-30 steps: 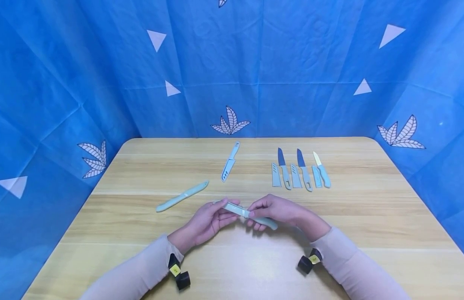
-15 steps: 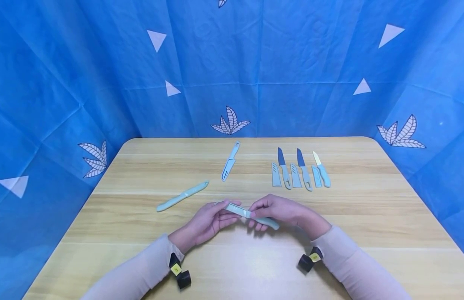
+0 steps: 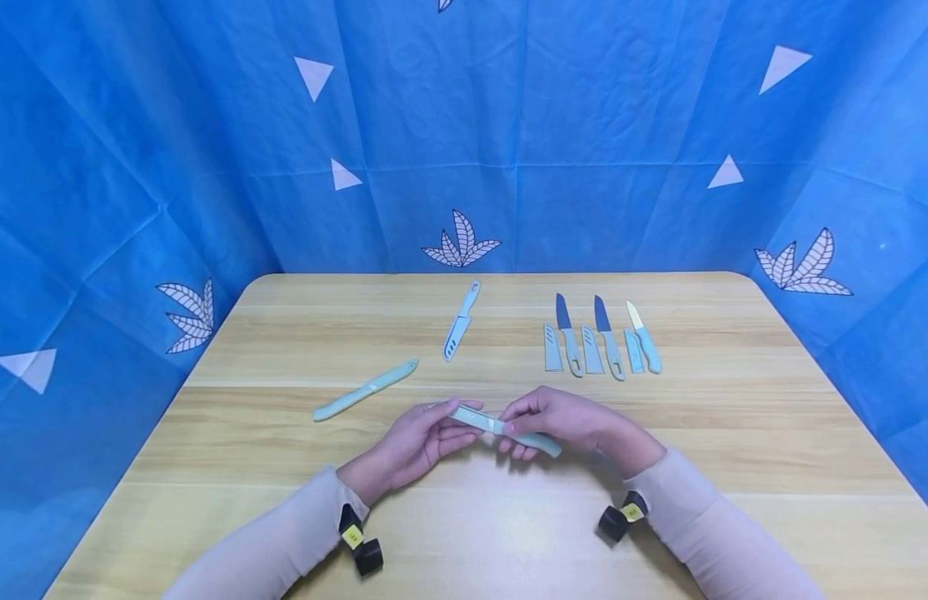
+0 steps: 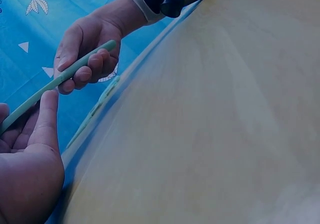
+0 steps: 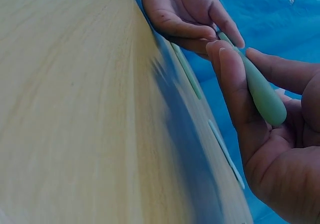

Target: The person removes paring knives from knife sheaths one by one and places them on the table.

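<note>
Both hands hold a light green knife (image 3: 475, 419) above the near middle of the table, its blade end covered by a sheath of the same colour. My left hand (image 3: 415, 442) pinches the sheath end between thumb and fingers. At the other end, my right hand (image 3: 557, 417) grips near the top of the handle (image 5: 267, 97), thumb on the upper side and fingers curled beneath. The handle's butt sticks out toward the lower right. In the left wrist view, the knife slants between the two hands. Whether the blade is fully inside the sheath cannot be told.
A sheathed green knife (image 3: 366, 390) lies left of the hands. Farther back lies a blue sheathed knife (image 3: 458, 323). Two dark-bladed knives (image 3: 569, 337) and a pale-bladed knife (image 3: 644, 340) lie at back right, each beside a loose sheath (image 3: 552, 348). Blue curtains surround the wooden table (image 3: 734, 433).
The held knife and my right hand have shifted very slightly to the right. My left hand keeps its grip, and the knives on the table stay put.
</note>
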Demonstrator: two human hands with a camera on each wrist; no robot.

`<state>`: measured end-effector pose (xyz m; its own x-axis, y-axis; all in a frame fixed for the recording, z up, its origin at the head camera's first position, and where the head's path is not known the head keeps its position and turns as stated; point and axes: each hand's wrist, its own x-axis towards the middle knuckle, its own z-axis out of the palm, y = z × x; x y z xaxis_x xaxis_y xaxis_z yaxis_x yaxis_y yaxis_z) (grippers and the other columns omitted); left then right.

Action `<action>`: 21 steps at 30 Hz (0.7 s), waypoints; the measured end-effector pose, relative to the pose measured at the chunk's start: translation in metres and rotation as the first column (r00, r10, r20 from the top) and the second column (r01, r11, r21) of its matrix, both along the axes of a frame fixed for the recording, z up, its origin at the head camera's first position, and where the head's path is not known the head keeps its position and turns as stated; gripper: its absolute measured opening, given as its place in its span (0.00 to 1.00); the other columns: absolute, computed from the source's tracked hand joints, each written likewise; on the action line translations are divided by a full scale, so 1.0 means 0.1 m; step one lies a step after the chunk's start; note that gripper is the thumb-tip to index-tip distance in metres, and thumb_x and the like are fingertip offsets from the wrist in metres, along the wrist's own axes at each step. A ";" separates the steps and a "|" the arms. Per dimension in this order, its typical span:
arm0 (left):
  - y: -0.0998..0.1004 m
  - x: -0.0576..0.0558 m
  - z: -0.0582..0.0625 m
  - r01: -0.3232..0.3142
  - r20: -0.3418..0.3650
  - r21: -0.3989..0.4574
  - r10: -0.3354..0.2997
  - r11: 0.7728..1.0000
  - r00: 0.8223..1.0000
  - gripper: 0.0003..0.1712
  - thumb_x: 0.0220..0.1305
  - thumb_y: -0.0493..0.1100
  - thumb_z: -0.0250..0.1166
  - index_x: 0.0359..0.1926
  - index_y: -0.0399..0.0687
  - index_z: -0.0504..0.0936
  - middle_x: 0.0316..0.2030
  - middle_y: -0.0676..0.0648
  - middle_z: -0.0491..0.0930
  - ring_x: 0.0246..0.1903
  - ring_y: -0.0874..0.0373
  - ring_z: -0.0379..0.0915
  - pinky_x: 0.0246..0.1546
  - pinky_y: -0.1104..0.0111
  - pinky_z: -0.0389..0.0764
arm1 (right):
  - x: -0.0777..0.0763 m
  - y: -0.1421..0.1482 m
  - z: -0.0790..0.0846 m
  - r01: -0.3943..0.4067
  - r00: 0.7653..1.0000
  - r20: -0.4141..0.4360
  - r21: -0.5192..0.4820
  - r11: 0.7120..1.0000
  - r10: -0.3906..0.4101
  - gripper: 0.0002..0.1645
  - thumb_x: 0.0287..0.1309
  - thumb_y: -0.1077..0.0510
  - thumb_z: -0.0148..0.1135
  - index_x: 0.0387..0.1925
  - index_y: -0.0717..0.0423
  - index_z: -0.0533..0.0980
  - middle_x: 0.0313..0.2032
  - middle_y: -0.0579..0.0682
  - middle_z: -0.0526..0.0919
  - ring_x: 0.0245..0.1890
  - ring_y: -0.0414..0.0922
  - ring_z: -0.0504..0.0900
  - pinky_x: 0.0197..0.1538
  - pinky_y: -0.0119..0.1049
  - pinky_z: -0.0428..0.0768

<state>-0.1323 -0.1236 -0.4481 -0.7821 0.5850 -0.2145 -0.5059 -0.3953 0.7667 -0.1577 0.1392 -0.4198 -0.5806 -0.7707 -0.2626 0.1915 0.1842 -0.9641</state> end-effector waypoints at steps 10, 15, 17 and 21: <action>-0.01 0.00 0.00 0.019 -0.018 0.011 -0.019 1.000 1.000 0.23 0.74 0.46 0.55 0.60 0.32 0.74 0.56 0.31 0.76 0.53 0.48 0.78 0.62 0.62 0.73 | -0.02 0.02 -0.01 -0.019 1.000 -0.002 -0.010 1.000 0.019 0.19 0.67 0.61 0.58 0.50 0.74 0.76 0.40 0.65 0.84 0.34 0.48 0.85 0.42 0.42 0.88; -0.01 0.00 0.00 0.018 -0.020 0.009 -0.017 1.000 1.000 0.24 0.74 0.46 0.56 0.60 0.32 0.74 0.56 0.31 0.76 0.53 0.48 0.78 0.62 0.62 0.72 | -0.02 0.03 0.00 -0.026 1.000 -0.004 -0.011 1.000 0.026 0.19 0.67 0.61 0.58 0.50 0.74 0.76 0.40 0.65 0.84 0.34 0.48 0.85 0.42 0.41 0.88; -0.01 0.00 -0.01 0.017 -0.019 0.009 -0.017 1.000 1.000 0.24 0.74 0.46 0.55 0.60 0.32 0.74 0.56 0.31 0.76 0.53 0.48 0.78 0.62 0.62 0.72 | -0.02 0.03 0.01 -0.025 1.000 -0.009 -0.012 1.000 0.025 0.19 0.67 0.61 0.58 0.50 0.74 0.76 0.40 0.66 0.84 0.34 0.48 0.86 0.41 0.41 0.88; 0.00 0.00 -0.01 0.014 -0.020 0.010 -0.014 1.000 1.000 0.24 0.74 0.46 0.55 0.60 0.32 0.73 0.56 0.31 0.76 0.53 0.47 0.78 0.62 0.62 0.72 | -0.02 0.03 0.00 -0.023 1.000 -0.011 -0.014 1.000 0.023 0.19 0.67 0.61 0.58 0.50 0.75 0.76 0.40 0.67 0.84 0.34 0.48 0.86 0.41 0.41 0.88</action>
